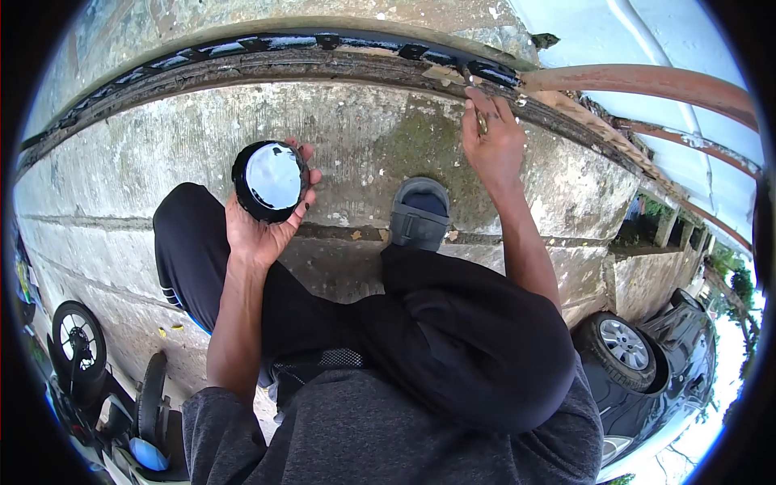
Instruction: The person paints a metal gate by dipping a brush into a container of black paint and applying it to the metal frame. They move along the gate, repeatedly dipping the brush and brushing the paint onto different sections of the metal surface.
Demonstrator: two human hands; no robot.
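Note:
My left hand (263,233) is wrapped round a round black container (240,171) from below and the right side. Glossy black paint (273,174) inside it mirrors the sky, and dark smears mark my fingertips. At the upper right, my right hand (495,149) is closed on a small paintbrush (482,124), its tip up against a long metal rail (356,42). The rail looks shiny black, with lighter reflecting patches along its length. Whether the bristles touch the rail is hard to tell.
Below the rail runs a rough concrete ledge (347,129) with a mossy patch. My sandalled foot (420,212) rests between my hands. A rusty pipe (638,78) meets the rail's right end. A motorcycle wheel (78,343) stands lower left, a dark car (675,356) lower right.

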